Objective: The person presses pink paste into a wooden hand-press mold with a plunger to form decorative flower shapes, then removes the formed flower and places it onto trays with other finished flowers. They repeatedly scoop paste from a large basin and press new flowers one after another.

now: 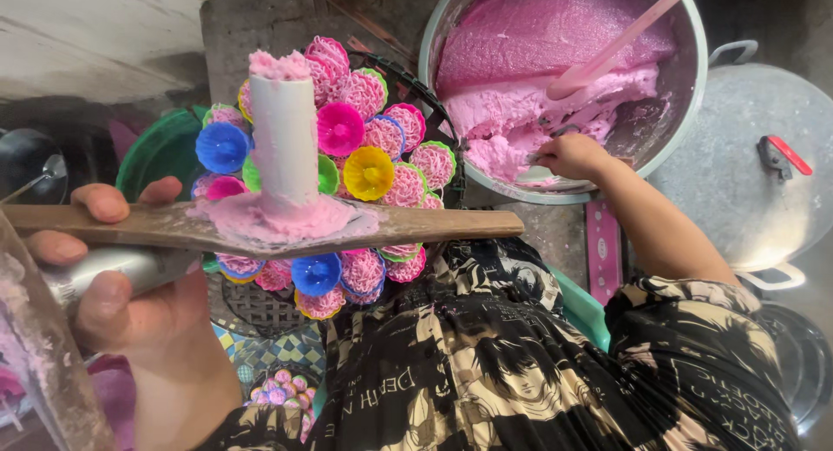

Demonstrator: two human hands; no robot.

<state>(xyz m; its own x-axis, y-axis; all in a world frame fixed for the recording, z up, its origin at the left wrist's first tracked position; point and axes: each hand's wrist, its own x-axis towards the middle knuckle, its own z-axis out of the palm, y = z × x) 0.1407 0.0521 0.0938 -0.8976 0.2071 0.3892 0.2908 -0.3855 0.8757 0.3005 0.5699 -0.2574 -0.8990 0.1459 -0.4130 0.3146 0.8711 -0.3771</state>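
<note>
My left hand point(121, 277) grips the metal handle of a press point(104, 273) fixed to a wooden bar point(434, 225) that runs across the view. A white tube point(285, 138) packed with pink dough stands upright on the bar, with dough smeared round its base. My right hand point(568, 156) reaches into a large metal bowl point(685, 130) of pink dough point(538, 60) and holds a spoon point(542, 169) at the dough's edge. A pink spatula point(607, 56) rests in the bowl.
Under the bar sits a tray of small coloured cups point(369, 173), many filled with pink noodle strands. A metal pot lid point(764, 164) with a red-tipped handle lies at the right. A green basin point(160, 156) is at the left, behind it.
</note>
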